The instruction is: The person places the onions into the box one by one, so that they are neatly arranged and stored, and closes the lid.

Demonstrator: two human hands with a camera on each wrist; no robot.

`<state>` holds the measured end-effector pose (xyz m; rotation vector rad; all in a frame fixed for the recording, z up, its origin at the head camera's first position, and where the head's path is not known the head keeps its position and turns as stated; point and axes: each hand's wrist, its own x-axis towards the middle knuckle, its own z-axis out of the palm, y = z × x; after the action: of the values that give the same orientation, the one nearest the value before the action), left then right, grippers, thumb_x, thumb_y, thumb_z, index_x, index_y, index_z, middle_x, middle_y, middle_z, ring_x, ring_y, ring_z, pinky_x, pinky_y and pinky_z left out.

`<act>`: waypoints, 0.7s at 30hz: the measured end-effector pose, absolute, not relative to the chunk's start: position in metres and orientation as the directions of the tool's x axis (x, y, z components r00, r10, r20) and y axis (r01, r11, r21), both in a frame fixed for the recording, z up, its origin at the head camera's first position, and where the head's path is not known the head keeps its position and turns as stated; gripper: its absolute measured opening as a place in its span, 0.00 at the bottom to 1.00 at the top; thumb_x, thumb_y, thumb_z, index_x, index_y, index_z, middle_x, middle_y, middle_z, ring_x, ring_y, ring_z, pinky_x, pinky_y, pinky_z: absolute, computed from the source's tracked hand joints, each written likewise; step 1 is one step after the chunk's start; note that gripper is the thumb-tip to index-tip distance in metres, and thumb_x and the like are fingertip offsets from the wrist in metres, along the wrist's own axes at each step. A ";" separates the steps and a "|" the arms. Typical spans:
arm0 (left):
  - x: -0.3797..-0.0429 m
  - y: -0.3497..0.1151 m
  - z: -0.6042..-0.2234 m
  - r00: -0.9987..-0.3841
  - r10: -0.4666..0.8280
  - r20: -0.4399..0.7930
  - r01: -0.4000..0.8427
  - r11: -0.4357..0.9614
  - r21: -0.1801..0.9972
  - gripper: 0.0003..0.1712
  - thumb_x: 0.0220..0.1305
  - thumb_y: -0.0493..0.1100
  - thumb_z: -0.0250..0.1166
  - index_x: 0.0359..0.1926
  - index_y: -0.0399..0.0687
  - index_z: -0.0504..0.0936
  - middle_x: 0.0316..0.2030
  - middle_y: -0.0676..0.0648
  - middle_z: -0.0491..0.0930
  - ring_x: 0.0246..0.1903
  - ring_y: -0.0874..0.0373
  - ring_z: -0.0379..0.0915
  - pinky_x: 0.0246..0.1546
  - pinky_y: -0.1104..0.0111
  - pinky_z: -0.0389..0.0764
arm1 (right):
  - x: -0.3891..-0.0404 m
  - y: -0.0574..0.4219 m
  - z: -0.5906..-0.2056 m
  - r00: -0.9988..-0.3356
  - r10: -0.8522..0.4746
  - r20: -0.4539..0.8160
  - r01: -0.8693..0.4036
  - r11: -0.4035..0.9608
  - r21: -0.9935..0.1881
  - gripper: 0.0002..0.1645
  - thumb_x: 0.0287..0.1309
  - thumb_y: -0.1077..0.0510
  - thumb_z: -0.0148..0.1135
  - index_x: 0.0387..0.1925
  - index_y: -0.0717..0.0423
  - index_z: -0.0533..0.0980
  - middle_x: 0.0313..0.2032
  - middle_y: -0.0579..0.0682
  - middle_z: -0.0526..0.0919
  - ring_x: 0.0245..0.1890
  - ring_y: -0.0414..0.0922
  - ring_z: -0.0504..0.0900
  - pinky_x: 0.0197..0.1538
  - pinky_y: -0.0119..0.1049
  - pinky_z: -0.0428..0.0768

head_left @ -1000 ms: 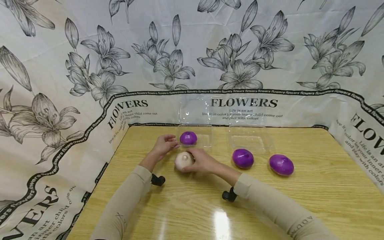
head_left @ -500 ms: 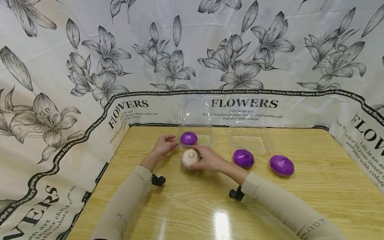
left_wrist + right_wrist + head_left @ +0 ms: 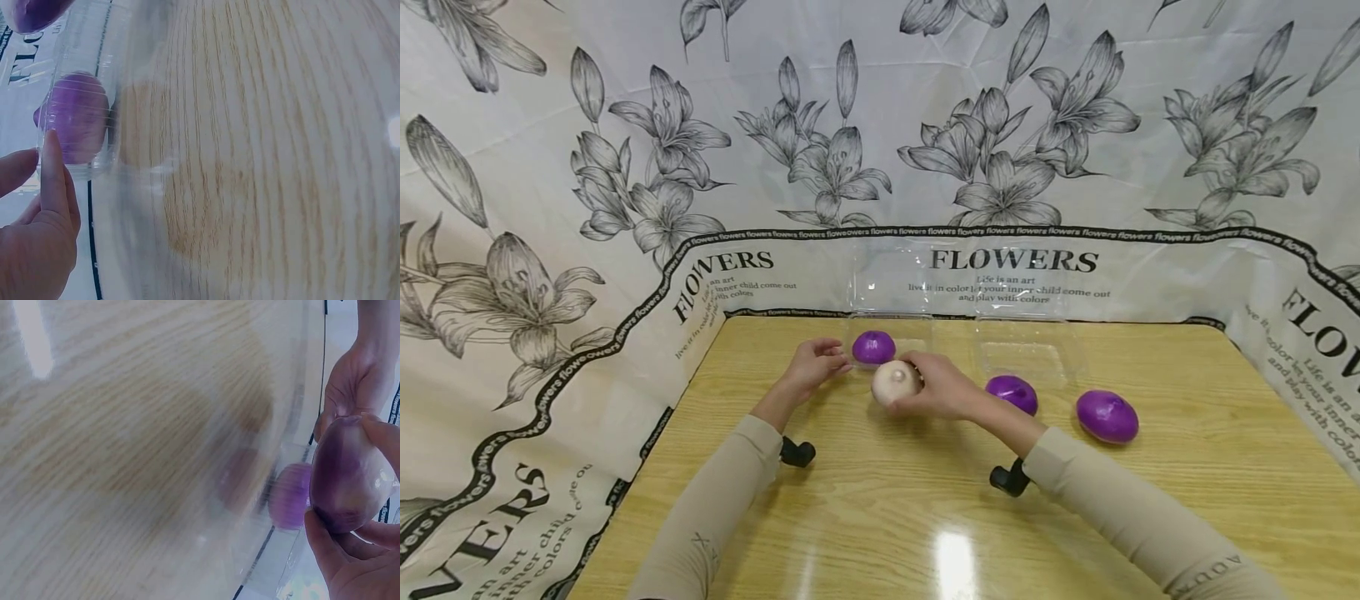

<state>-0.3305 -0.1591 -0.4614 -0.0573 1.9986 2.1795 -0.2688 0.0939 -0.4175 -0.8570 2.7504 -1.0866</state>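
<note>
My right hand (image 3: 942, 386) grips a turnip (image 3: 895, 383) that shows its white underside and root nub in the head view. In the right wrist view, the same turnip (image 3: 347, 478) has a purple side fading to white, with fingers and thumb curled round it. It is in front of the left clear plastic box (image 3: 917, 333), where another purple turnip (image 3: 873, 347) sits in the left half. My left hand (image 3: 812, 367) stays by that box's left edge, its fairly straight fingers (image 3: 55, 181) right at the clear wall.
A second clear box (image 3: 1022, 354) with its lid raised stands to the right. Two purple turnips lie on the wooden table: one (image 3: 1015, 392) partly behind my right forearm, one (image 3: 1107, 417) farther right. A flower-printed cloth (image 3: 880, 200) surrounds the table's back and sides.
My right hand has carried the held turnip to the right and slightly farther back, toward the left box's front. My left hand has stayed at the box's edge.
</note>
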 end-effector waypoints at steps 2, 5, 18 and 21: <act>-0.330 -0.159 -0.461 -0.982 0.109 -0.152 -0.161 -0.077 0.984 0.28 0.70 0.21 0.55 0.69 0.19 0.63 0.46 0.36 0.71 0.42 0.52 0.79 0.50 0.70 0.89 | -0.271 0.096 -0.416 -0.850 -0.508 0.136 -0.465 0.606 -0.645 0.42 0.46 0.52 0.83 0.59 0.65 0.75 0.50 0.58 0.84 0.50 0.53 0.82 0.57 0.48 0.86; -0.330 -0.159 -0.460 -0.982 0.103 -0.159 -0.168 -0.081 0.983 0.28 0.70 0.21 0.56 0.69 0.20 0.64 0.45 0.38 0.71 0.42 0.52 0.79 0.50 0.70 0.89 | -0.275 0.100 -0.413 -0.856 -0.499 0.136 -0.459 0.613 -0.643 0.41 0.47 0.54 0.82 0.59 0.66 0.74 0.51 0.60 0.83 0.51 0.55 0.82 0.58 0.50 0.86; -0.329 -0.159 -0.459 -0.981 0.112 -0.159 -0.169 -0.079 0.982 0.28 0.69 0.21 0.57 0.69 0.21 0.65 0.44 0.39 0.70 0.43 0.50 0.79 0.53 0.68 0.88 | -0.286 0.108 -0.402 -0.860 -0.481 0.167 -0.471 0.628 -0.620 0.41 0.49 0.54 0.81 0.60 0.67 0.73 0.52 0.61 0.82 0.52 0.56 0.82 0.59 0.51 0.85; -0.329 -0.159 -0.459 -0.980 0.113 -0.162 -0.171 -0.081 0.982 0.28 0.69 0.21 0.57 0.69 0.22 0.64 0.44 0.40 0.70 0.42 0.50 0.79 0.52 0.69 0.89 | -0.290 0.108 -0.402 -0.867 -0.471 0.165 -0.463 0.636 -0.617 0.40 0.48 0.55 0.82 0.60 0.67 0.73 0.52 0.61 0.83 0.52 0.56 0.81 0.59 0.51 0.85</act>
<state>-0.3291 -0.1593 -0.4592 -0.0647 1.9870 2.1771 -0.2903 0.1080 -0.4016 -0.8078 2.8318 -1.0627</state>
